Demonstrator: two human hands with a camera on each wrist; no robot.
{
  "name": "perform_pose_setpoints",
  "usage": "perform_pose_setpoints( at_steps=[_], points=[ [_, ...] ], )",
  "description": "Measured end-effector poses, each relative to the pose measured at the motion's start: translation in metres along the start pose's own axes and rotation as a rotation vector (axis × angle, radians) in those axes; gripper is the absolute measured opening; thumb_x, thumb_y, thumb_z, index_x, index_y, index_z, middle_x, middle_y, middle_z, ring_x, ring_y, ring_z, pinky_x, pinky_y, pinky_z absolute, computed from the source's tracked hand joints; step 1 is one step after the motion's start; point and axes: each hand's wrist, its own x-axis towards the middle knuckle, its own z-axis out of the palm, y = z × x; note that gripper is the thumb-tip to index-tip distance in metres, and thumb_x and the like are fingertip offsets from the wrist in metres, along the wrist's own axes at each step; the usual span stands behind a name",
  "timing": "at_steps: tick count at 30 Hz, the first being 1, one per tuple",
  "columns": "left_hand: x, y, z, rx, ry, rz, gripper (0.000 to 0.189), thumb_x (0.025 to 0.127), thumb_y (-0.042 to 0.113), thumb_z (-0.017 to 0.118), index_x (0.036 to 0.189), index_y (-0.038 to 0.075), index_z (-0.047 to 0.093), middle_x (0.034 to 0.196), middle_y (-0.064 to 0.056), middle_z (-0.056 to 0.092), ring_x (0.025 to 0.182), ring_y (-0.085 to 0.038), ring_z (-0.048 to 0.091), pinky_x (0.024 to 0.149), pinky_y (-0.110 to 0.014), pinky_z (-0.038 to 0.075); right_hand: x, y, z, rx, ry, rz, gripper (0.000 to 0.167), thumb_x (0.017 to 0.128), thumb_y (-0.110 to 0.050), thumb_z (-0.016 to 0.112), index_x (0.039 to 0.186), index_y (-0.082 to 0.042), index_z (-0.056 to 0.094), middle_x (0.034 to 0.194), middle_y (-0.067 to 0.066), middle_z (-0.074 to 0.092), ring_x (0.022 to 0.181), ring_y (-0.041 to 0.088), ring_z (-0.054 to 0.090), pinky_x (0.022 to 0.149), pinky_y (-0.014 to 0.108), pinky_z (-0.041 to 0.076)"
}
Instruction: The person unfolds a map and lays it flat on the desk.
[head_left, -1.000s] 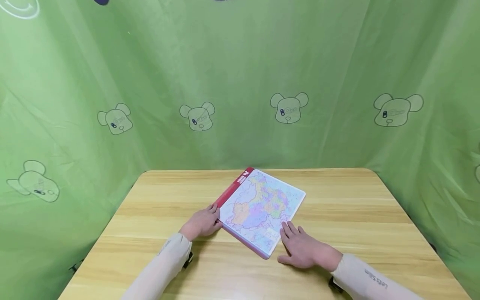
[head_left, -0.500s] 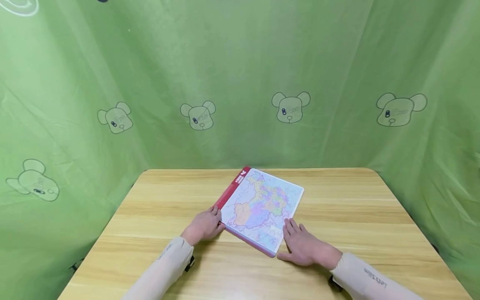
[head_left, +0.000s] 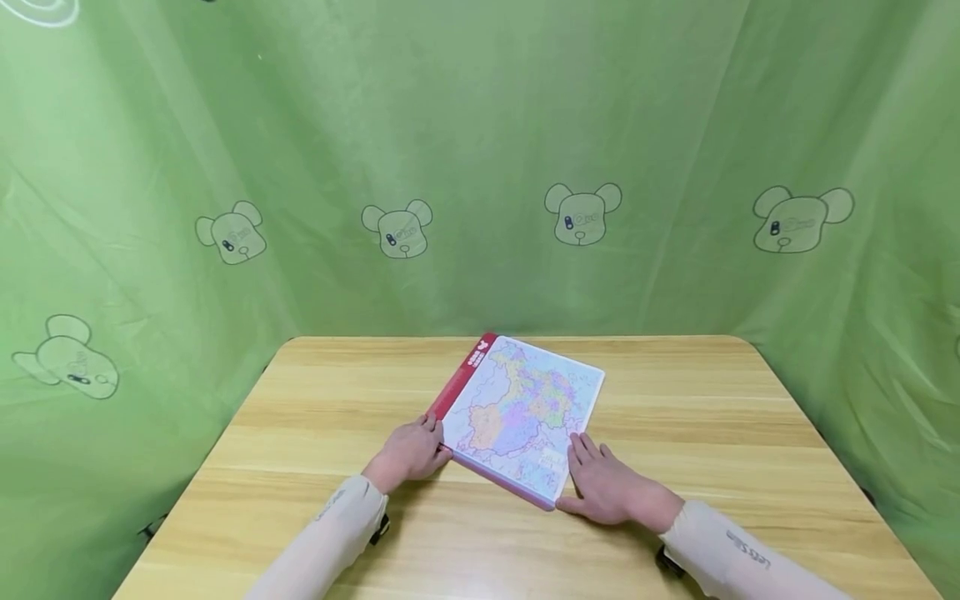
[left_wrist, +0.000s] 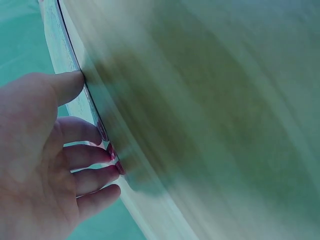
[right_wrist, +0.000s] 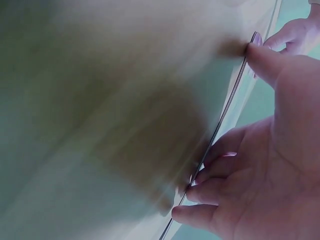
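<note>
Map board (head_left: 517, 408): here it lies, slantwise on the desk (head_left: 712, 400), printed face up.
Left hand (head_left: 411, 450): at the board's left corner, fingertips touching its red band (head_left: 456, 393).
Right hand (head_left: 609, 490): against the board's right edge.
Grip: thumbs spread from fingers, pinching nothing.
Likely handling: light, stiff, slick-faced, apt to slide.
Best hold: the board's opposite edges, fingers beneath.

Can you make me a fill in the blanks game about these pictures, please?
1. The strip with white writing on the map is coloured ____.
2. The curtain behind the table is coloured ____.
3. The hand nearer the strip is the person's ____ one.

Missing words: red; green; left.
</note>
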Motion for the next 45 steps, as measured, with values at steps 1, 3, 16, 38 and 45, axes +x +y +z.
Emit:
perform_pose_setpoints(
  at_steps=[1,3,16,38,45],
  points=[
    [0.000,0.000,0.000,0.003,0.001,0.003,0.056,0.097,0.042,0.047,0.126,-0.005,0.053,0.132,-0.022,0.052,0.123,-0.034,0.049,0.098,-0.041,0.045,0.000,0.000,-0.001,0.005,-0.002,0.002,0.090,0.091,-0.057,0.050,0.137,0.019,0.031,0.146,0.037,0.019,0.135,0.049,0.017,0.106,0.062,0.023],
    [-0.001,0.000,0.000,0.015,0.003,0.011,0.055,0.097,0.042,0.047,0.125,-0.004,0.054,0.131,-0.022,0.053,0.122,-0.033,0.050,0.097,-0.041,0.046,0.000,0.000,-0.001,0.008,-0.011,0.006,0.092,0.090,-0.058,0.050,0.137,0.018,0.031,0.146,0.037,0.018,0.136,0.049,0.017,0.106,0.062,0.023],
    [-0.004,0.001,0.002,0.033,0.012,0.013,0.052,0.096,0.042,0.049,0.126,0.000,0.055,0.133,-0.018,0.053,0.123,-0.032,0.049,0.094,-0.042,0.047,0.003,0.003,-0.001,0.038,-0.008,0.023,0.098,0.087,-0.063,0.050,0.137,0.019,0.030,0.146,0.038,0.017,0.136,0.049,0.014,0.106,0.061,0.023],
    [-0.010,0.008,0.002,0.002,0.061,0.026,0.040,0.097,0.039,0.051,0.115,0.004,0.061,0.124,-0.014,0.058,0.117,-0.028,0.054,0.089,-0.040,0.051,0.013,0.021,-0.004,0.045,-0.030,0.055,0.108,0.080,-0.070,0.054,0.139,0.017,0.028,0.147,0.036,0.015,0.137,0.047,0.013,0.107,0.063,0.020],
    [-0.011,0.006,0.002,-0.015,0.076,0.031,0.041,0.097,0.037,0.051,0.117,0.002,0.060,0.131,-0.019,0.054,0.123,-0.033,0.049,0.092,-0.043,0.049,0.014,0.022,-0.005,0.061,-0.033,0.059,0.107,0.081,-0.068,0.054,0.139,0.017,0.028,0.148,0.036,0.014,0.137,0.047,0.013,0.107,0.063,0.018]
  ],
)
